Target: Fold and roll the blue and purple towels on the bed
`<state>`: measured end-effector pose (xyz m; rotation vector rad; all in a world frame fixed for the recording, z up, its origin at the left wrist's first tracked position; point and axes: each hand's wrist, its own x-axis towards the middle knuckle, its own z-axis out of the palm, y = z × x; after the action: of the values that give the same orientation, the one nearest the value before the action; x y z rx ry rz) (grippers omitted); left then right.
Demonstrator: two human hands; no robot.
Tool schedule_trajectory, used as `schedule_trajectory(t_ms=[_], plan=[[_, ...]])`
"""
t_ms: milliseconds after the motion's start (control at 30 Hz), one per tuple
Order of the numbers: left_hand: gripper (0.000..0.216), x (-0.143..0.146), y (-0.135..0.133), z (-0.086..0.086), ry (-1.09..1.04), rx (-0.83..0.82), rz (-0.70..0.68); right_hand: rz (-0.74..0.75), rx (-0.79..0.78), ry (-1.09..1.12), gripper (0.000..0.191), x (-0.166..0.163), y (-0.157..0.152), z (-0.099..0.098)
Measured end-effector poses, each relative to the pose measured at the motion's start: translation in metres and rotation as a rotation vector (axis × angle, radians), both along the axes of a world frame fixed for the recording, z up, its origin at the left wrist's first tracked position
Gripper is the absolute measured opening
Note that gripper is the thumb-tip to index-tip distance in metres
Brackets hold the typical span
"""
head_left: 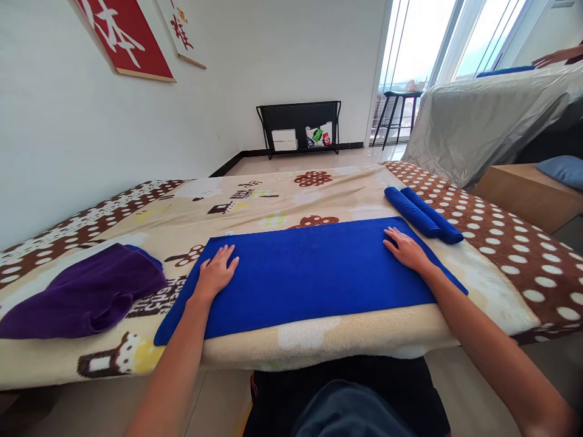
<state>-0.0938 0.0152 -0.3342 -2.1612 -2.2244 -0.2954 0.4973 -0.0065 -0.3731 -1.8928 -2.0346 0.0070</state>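
Note:
A blue towel (310,273) lies spread out flat before me, longer from side to side than front to back. My left hand (217,271) rests on its left part, fingers spread and palm down. On the towel's right part lies my right hand (405,249), flat with fingers stretched out. Neither hand grips anything. Two rolled blue towels (423,213) sit side by side just beyond my right hand. To the left of my left hand is a loosely heaped purple towel (86,291), with a bit of blue cloth showing behind it.
Everything lies on a beige and brown patterned blanket (355,328). Past its far edge, a black rack (298,121) stands against the wall. At right are a plastic-covered piece of furniture (492,115), a cardboard box (532,188) and another person's hand (551,59) near blue cloth.

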Motion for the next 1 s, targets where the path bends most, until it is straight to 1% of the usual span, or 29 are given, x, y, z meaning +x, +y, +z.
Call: schedule_trajectory(t_ms=[67,100,167,267,333,400,500,567,600,667,700,733,767,833,867,933,1000], plan=[[0.055,0.006,-0.031,-0.004,0.016,0.014,-0.067,0.088,-0.019,-0.004,0.057,-0.004,-0.025,-0.002],[0.055,0.01,-0.048,-0.006,0.027,0.04,-0.069,0.114,-0.022,-0.005,0.057,-0.005,-0.039,-0.004],[0.057,0.015,-0.084,-0.011,0.041,0.101,-0.023,0.126,-0.011,-0.009,0.058,-0.002,-0.066,-0.007],[0.059,0.016,-0.131,-0.019,0.042,0.15,0.065,0.056,0.039,-0.027,0.058,0.009,-0.106,-0.014],[0.059,0.009,-0.153,-0.024,0.032,0.163,0.12,-0.014,0.078,-0.043,0.058,0.02,-0.129,-0.021],[0.06,-0.001,-0.166,-0.028,0.012,0.181,0.187,-0.089,0.114,-0.051,0.059,0.035,-0.148,-0.029],[0.063,-0.014,-0.174,-0.029,-0.03,0.205,0.301,-0.184,0.15,-0.044,0.059,0.056,-0.163,-0.038],[0.064,-0.009,-0.174,-0.023,-0.055,0.236,0.367,-0.244,0.172,-0.037,0.058,0.062,-0.165,-0.037],[0.063,-0.001,-0.174,-0.017,-0.069,0.268,0.384,-0.266,0.189,-0.031,0.057,0.059,-0.162,-0.034],[0.06,0.026,-0.17,-0.001,-0.093,0.35,0.357,-0.283,0.235,-0.007,0.055,0.039,-0.152,-0.02],[0.059,0.045,-0.166,0.008,-0.105,0.38,0.309,-0.266,0.254,0.013,0.055,0.02,-0.145,-0.011],[0.058,0.066,-0.161,0.016,-0.104,0.369,0.231,-0.232,0.265,0.033,0.054,-0.003,-0.137,-0.001],[0.057,0.088,-0.154,0.023,-0.095,0.339,0.143,-0.171,0.252,0.05,0.054,-0.03,-0.129,0.009],[0.058,0.133,-0.137,0.033,-0.082,0.267,-0.049,0.012,0.16,0.059,0.054,-0.09,-0.113,0.026],[0.059,0.155,-0.129,0.034,-0.085,0.231,-0.123,0.087,0.14,0.058,0.054,-0.119,-0.105,0.033],[0.061,0.192,-0.113,0.029,-0.101,0.153,-0.237,0.221,0.112,0.053,0.053,-0.168,-0.094,0.038],[0.062,0.22,-0.105,0.018,-0.113,0.072,-0.33,0.293,0.089,0.053,0.055,-0.2,-0.088,0.036]])
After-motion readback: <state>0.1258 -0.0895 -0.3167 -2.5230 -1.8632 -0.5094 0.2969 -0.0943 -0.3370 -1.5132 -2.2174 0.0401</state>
